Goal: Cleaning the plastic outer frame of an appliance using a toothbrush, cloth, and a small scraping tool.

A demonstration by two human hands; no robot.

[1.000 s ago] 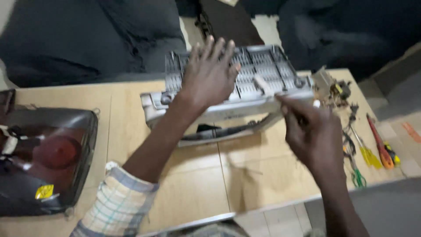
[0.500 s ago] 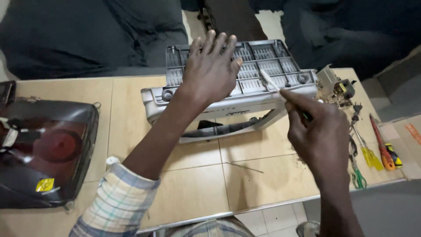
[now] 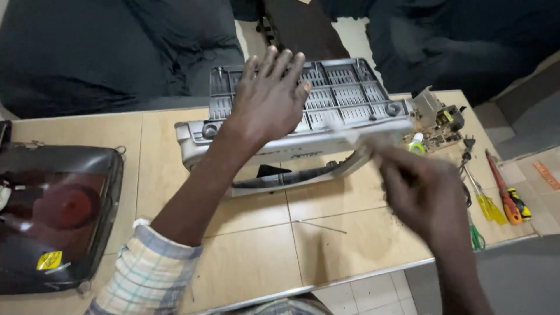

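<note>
Left hand [image 3: 269,99] lies flat, fingers spread wide, palm down on the grey ribbed casing [image 3: 344,96]. It grips nothing, it pins the casing so it doesn't slide on the table [image 3: 245,256]. The casing sits at the far middle of the table, tipped with its gridded underside up and a dark curved strip [image 3: 291,175] showing beneath the near edge.

Right hand [image 3: 423,195] is at the casing's near right corner, fingers pinched narrow around a pale slim tool [image 3: 359,137]. Motion blur is heavy there; probably a screwdriver or brush, can't tell which.

Loose circuit board [image 3: 437,125] lies just beside the casing's right end, a small green-capped bottle [image 3: 416,143] in front of it. Hand tools are parked at the right table edge, within reach: yellow-handled screwdriver [image 3: 487,204], red and orange one [image 3: 507,201], green-handled tool [image 3: 476,236].

Far left: dark glossy housing [image 3: 55,216] with a reddish round part inside and a small yellow sticker [image 3: 49,260] on its near corner. Orange rectangular label [image 3: 545,174] on the surface off the table's right side. Thin wire [image 3: 321,226] lies mid-table.
</note>
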